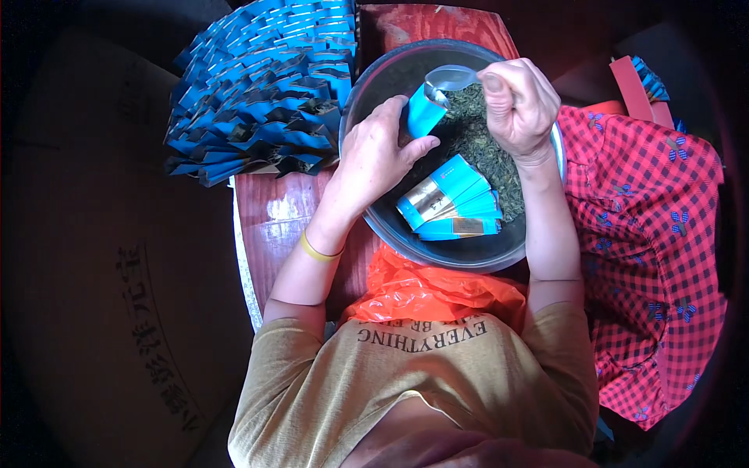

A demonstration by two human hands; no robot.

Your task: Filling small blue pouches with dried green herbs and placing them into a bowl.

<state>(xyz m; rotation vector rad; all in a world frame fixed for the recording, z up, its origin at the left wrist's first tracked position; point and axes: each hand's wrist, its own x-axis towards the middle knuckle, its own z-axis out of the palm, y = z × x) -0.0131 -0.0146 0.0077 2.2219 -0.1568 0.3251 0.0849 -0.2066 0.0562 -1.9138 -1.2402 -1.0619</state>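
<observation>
My left hand [380, 143] holds a blue foil packet [426, 114] upright over the bowl, its silvery mouth open. In my right hand [521, 108] is a clear plastic scoop [450, 76], tilted at the packet's mouth. Dried tea leaves [497, 169] lie in the large metal bowl [436, 260] below both hands. A fanned stack of flat blue-and-gold packets [450, 199] rests inside the bowl at its near side, bearing writing. Whether leaves are in the scoop I cannot tell.
Many blue packets [263, 93] stand in dense rows left of the bowl on a reddish wooden table [287, 216]. An orange plastic bag [433, 289] lies against my shirt. Red checked cloth [643, 234] spreads on the right, near a red box [632, 88]. A large cardboard box [99, 234] is at left.
</observation>
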